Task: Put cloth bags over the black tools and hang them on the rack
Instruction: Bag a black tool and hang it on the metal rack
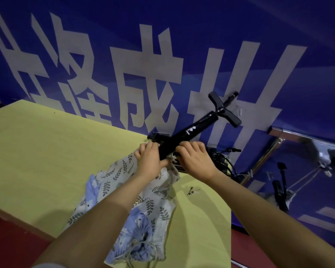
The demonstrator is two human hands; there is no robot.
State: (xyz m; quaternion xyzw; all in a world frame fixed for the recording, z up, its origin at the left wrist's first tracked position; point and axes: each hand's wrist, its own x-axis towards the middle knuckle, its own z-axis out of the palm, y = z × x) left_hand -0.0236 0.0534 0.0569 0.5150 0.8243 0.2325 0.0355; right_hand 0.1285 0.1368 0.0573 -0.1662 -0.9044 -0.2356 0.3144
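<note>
Blue flowered cloth bags lie crumpled at the near edge of the yellow table, soft and creased. Beyond them, a leaf-print cloth bag bunches under both hands. Left hand and right hand curl round its mouth, pinching it onto the glossy black tool, whose T-shaped handle points away.

A yellow-green table carries the work — leaf-printed cloth bags lie heaped near its right side, with a blue-patterned bag toward the near edge. Just right of the heap lie a few small metal pins — apart from the cloth.
</note>
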